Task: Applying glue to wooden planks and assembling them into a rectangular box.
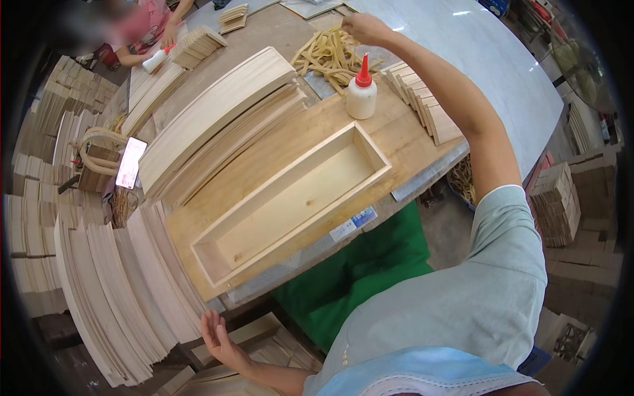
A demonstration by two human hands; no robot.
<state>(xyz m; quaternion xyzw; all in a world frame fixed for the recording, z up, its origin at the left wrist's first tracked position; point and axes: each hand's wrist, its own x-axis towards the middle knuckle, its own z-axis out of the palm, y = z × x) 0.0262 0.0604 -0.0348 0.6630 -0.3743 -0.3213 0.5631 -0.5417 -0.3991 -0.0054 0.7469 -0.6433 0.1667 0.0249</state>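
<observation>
Right hand — on rubber bands | glue bottle near

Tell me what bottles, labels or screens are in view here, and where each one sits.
Glue bottle: upright on the wooden board beyond the open wooden box, white body, red pointed cap.
Second glue bottle: far left, held by another person, white with red tip.
Phone screen: left, among the wood stacks, lit, pinkish-white rectangle.
Label: table's near edge, small, white and blue.
</observation>
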